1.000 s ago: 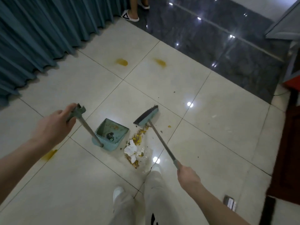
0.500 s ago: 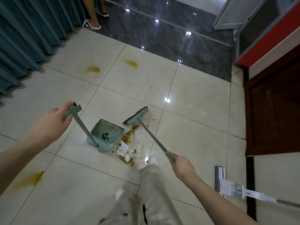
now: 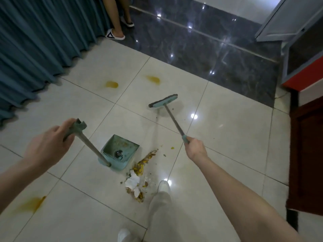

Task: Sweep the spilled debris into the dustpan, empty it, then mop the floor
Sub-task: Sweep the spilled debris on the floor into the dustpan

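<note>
Nearest us the debris (image 3: 138, 179) lies on the floor just right of the dustpan (image 3: 120, 151), steadied by our left hand (image 3: 49, 147) gripping its handle, while our right hand (image 3: 194, 149) grips the broom (image 3: 163, 101), head beyond the pile.

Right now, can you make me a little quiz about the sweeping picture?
1. True or false: the dustpan is held by the left hand through its long handle.
2. Which is nearer the person's shoe: the debris pile or the broom head?
3. How many yellow stains show on the pale floor tiles? A) one B) three C) six

Key:
1. True.
2. The debris pile; the broom head, held by the right hand, is farther out.
3. B: two near the curtain side and the dark floor, one at lower left.
</note>
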`<state>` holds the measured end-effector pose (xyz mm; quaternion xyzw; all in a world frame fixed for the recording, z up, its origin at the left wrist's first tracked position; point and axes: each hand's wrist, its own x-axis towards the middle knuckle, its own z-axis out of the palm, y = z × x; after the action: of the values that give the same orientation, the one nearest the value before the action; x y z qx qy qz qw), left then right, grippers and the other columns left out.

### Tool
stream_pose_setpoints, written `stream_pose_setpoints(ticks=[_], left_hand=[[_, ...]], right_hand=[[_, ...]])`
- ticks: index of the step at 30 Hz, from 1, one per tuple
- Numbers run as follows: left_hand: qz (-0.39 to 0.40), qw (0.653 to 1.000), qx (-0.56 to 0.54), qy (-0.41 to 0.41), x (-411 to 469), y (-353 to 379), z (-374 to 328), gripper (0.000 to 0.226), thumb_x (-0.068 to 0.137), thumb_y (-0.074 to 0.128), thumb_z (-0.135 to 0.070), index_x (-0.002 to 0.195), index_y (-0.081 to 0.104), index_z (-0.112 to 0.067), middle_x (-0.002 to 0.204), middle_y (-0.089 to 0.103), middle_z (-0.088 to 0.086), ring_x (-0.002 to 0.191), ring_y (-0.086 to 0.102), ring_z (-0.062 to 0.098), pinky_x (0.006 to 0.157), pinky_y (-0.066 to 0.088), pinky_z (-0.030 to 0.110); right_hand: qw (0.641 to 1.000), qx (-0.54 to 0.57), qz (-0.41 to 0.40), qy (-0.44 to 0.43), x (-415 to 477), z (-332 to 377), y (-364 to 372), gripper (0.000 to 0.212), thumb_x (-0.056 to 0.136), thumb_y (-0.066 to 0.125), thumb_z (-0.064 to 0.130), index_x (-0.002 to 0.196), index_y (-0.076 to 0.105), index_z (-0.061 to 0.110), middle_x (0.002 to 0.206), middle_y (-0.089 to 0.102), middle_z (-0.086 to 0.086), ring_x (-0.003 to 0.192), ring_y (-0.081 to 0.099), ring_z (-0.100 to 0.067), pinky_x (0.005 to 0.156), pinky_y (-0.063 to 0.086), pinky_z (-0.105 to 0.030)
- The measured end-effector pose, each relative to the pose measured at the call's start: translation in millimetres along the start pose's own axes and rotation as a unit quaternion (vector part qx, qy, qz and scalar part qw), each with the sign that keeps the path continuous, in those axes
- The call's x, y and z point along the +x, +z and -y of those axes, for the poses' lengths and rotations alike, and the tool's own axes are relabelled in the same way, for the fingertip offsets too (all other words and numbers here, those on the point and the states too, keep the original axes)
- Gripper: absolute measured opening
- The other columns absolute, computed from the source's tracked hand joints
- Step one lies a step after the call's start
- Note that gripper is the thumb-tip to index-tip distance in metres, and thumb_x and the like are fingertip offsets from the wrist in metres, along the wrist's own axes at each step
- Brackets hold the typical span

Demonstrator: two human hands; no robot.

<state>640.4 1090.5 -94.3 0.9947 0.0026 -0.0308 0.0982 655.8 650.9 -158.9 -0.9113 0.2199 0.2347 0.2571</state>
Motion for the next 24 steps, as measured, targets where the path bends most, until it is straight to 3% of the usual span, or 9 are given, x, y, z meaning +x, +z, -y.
stream_pose_setpoints(ticks=[5,9,12,15,20,24], left_hand=[[-0.008,1.0,0.021,-0.002,45,15,-16,0.051,0.088,0.061,-0.017,0.135,0.042,-0.02,0.092,0.062,0.02,0.062,0.058,0.033,0.05,0.051,0.044],[-0.002,0.999,0.049,-0.016,65,24,-35,0.049,0.09,0.06,-0.018,0.135,0.042,-0.019,0.096,0.063,0.019,0.064,0.059,0.034,0.048,0.048,0.037],[0.009,0.999,0.046,-0.018,77,32,-37,0.049,0.091,0.057,-0.022,0.136,0.04,-0.021,0.098,0.062,0.019,0.061,0.058,0.032,0.049,0.053,0.04],[0.016,0.999,0.027,0.01,84,39,-41,0.049,0.09,0.061,-0.012,0.135,0.042,-0.015,0.093,0.061,0.023,0.062,0.057,0.034,0.052,0.052,0.045],[0.012,0.999,0.034,-0.011,85,35,-36,0.045,0.094,0.055,-0.021,0.136,0.04,-0.02,0.095,0.062,0.02,0.06,0.054,0.025,0.044,0.041,0.03],[0.023,0.999,0.016,-0.026,74,35,-20,0.043,0.097,0.048,-0.026,0.138,0.036,-0.022,0.101,0.063,0.019,0.064,0.054,0.025,0.05,0.043,0.033]], right_hand=[[0.999,0.043,0.02,0.008,100,32,-3,0.035,0.101,0.042,0.023,0.133,0.057,0.02,0.114,0.062,-0.017,0.09,0.061,-0.032,0.063,0.049,-0.026],[0.998,0.0,0.064,0.012,128,35,18,0.038,0.098,0.041,0.016,0.132,0.056,0.017,0.116,0.062,-0.015,0.102,0.062,-0.033,0.076,0.053,-0.033],[0.995,-0.051,0.085,0.006,118,27,39,0.042,0.097,0.034,0.009,0.136,0.049,0.018,0.111,0.062,-0.014,0.098,0.062,-0.031,0.069,0.047,-0.031],[0.992,-0.091,0.092,0.008,95,21,54,0.046,0.098,0.032,0.008,0.141,0.04,0.019,0.114,0.062,-0.013,0.101,0.062,-0.03,0.076,0.051,-0.036],[0.986,-0.126,0.103,0.026,47,23,69,0.048,0.098,0.033,0.008,0.143,0.036,0.022,0.108,0.061,-0.009,0.097,0.062,-0.027,0.073,0.05,-0.036],[0.983,-0.13,0.109,0.064,-5,16,83,0.045,0.097,0.033,0.009,0.14,0.041,0.022,0.1,0.057,-0.005,0.094,0.061,-0.026,0.066,0.045,-0.032]])
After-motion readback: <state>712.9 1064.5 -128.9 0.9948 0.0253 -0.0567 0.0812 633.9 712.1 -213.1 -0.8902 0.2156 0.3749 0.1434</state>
